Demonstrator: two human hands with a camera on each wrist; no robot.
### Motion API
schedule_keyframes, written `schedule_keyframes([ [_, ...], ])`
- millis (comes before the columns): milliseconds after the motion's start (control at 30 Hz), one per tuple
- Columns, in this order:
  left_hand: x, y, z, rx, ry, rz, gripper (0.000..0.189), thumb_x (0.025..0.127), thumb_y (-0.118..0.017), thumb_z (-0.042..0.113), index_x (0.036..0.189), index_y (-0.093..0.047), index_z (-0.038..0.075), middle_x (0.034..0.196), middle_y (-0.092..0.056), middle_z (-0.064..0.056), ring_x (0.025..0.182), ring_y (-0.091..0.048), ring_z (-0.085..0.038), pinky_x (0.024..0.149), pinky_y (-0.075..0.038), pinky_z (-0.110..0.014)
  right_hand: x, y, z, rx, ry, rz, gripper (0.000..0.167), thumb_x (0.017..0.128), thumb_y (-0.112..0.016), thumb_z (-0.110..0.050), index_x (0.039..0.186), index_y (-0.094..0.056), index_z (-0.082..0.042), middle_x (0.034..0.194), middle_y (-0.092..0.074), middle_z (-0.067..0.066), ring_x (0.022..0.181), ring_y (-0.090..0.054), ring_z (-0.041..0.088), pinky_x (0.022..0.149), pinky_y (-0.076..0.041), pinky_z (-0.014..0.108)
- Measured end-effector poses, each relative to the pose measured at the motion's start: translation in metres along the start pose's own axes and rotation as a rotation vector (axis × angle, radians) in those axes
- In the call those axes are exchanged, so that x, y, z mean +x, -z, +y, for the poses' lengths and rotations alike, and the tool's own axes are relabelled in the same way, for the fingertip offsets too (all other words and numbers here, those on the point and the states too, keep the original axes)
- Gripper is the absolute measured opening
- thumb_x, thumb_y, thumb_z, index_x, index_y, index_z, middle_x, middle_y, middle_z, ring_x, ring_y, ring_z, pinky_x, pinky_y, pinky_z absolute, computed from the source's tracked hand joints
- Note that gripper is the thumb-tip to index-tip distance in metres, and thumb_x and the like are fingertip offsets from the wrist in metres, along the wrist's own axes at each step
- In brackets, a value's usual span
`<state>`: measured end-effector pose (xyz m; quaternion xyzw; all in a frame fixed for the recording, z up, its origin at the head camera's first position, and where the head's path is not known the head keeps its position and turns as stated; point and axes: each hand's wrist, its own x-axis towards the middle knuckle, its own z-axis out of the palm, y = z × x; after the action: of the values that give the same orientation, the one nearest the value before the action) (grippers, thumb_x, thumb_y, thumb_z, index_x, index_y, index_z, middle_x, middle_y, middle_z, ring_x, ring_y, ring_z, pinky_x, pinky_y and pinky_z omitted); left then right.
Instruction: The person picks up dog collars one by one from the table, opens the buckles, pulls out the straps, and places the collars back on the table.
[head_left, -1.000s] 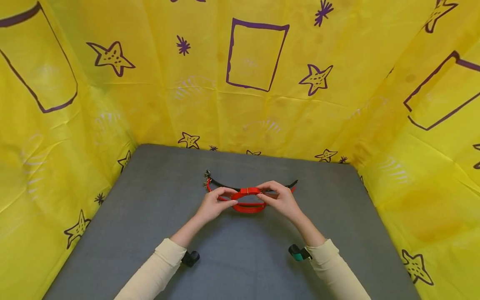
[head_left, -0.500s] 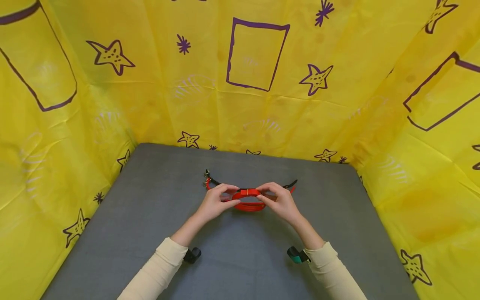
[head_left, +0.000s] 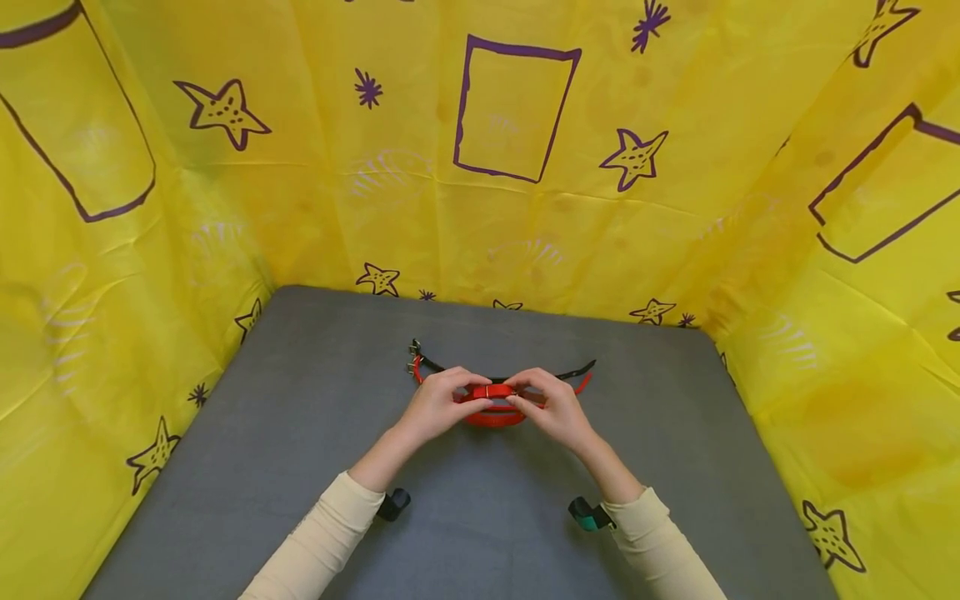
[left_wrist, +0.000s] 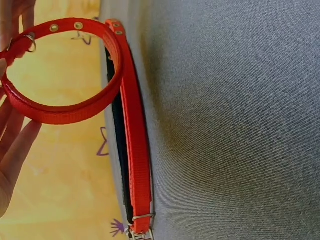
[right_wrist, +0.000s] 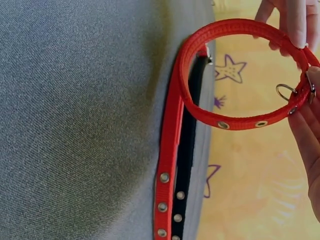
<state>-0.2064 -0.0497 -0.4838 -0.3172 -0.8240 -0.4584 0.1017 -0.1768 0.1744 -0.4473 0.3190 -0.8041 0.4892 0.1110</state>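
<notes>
A red dog collar (head_left: pixel 492 391), fastened into a loop with metal eyelets, is held up between both hands. My left hand (head_left: pixel 441 406) pinches it on one side of the buckled part. On the other side, my right hand (head_left: pixel 557 410) pinches the strap by the buckle (right_wrist: pixel 311 89). A D-ring (right_wrist: pixel 286 92) sticks out inside the loop. Behind it a second red collar (left_wrist: pixel 137 135) lies stretched out on the table, alongside a black collar (right_wrist: pixel 186 145). Their buckles (head_left: pixel 413 358) are at the left end, their eyelets toward the right; the hands partly cover both straps.
The grey table (head_left: pixel 480 533) is enclosed at the back and sides by yellow cloth (head_left: pixel 315 208) with purple drawn stars and outlines. Dark bands stick out at the left wrist (head_left: pixel 393 505) and right wrist (head_left: pixel 588 514).
Both hands have come closer together, so less of the red collar shows between the fingertips. The collars on the table have not moved.
</notes>
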Motion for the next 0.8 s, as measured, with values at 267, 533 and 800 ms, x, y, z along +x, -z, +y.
schedule_keyframes([
  [267,-0.0021,-0.0033,-0.0008,-0.036,0.003,0.033,0.023,0.081,-0.081,0.019,0.104,-0.075,0.014,0.091,-0.069,0.003,0.08,-0.063,-0.01,0.068,-0.057,-0.027,-0.0024,-0.0038,0.0014,0.017,-0.022,0.04,0.02,0.081,-0.073,0.009,0.1,-0.068,0.006,0.098,-0.065,0.018,0.086,-0.064,0.031,0.076,-0.057,0.046],
  [533,-0.0043,-0.0061,-0.0021,-0.108,0.017,0.057,0.024,0.081,-0.081,0.015,0.104,-0.076,0.01,0.093,-0.07,0.001,0.083,-0.066,-0.013,0.069,-0.059,-0.033,-0.0037,-0.0049,0.0004,0.052,-0.073,0.053,0.019,0.083,-0.072,0.007,0.102,-0.068,0.006,0.1,-0.065,0.019,0.091,-0.065,0.033,0.077,-0.058,0.038],
  [800,-0.0052,-0.0086,-0.0041,-0.168,0.027,0.082,0.023,0.082,-0.081,0.015,0.104,-0.076,0.01,0.094,-0.07,0.0,0.086,-0.067,-0.015,0.07,-0.059,-0.038,-0.0052,-0.0071,0.0033,0.153,-0.139,0.085,0.019,0.084,-0.071,0.007,0.102,-0.067,0.008,0.099,-0.065,0.02,0.092,-0.064,0.032,0.079,-0.057,0.035],
])
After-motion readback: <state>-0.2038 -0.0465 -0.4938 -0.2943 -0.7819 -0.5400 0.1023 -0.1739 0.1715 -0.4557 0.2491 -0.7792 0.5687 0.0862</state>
